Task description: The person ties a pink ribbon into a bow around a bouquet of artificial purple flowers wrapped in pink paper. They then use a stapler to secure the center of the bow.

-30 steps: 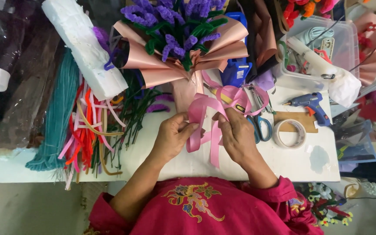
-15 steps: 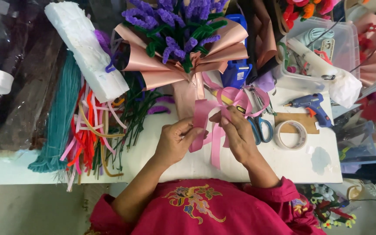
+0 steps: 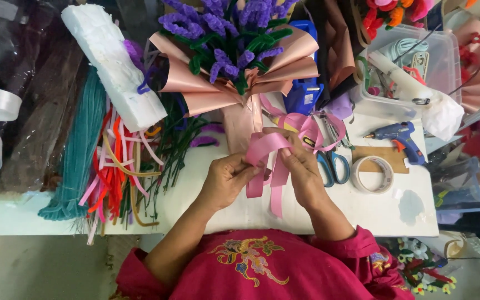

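At frame centre, the left hand (image 3: 226, 180) and right hand (image 3: 301, 166) pinch a looped pink ribbon (image 3: 268, 164) between their fingers, above the white bench (image 3: 362, 208), just below the purple bouquet (image 3: 234, 50).

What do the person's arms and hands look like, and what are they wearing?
Both forearms are bare. The sleeves of a deep pink top are pushed up near the elbows, with gathered cuffs. The top has colourful embroidery, gold, blue and red, on the chest, and a small embroidered patch on the right sleeve. The left hand and right hand wear no gloves; I cannot make out any rings.
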